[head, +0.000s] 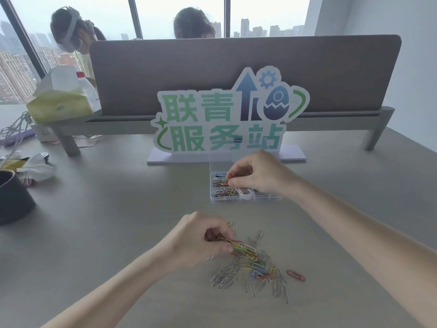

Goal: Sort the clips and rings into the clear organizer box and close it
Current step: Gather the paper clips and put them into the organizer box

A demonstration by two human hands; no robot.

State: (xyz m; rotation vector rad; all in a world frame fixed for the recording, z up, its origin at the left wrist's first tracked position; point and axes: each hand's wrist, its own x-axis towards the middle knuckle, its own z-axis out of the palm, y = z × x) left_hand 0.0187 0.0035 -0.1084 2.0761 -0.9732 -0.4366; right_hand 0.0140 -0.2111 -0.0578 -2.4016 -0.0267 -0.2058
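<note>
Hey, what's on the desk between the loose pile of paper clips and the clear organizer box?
Nothing: the head view shows bare desk between the paper clip pile and the organizer box.

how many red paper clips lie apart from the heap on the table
1: a red wire paper clip lies alone on the grey table, just right of the mixed clip heap. Other red ones may be buried inside it.

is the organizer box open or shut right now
Open: the clear organizer box has its lid standing up, and the right hand reaches into it.
</note>
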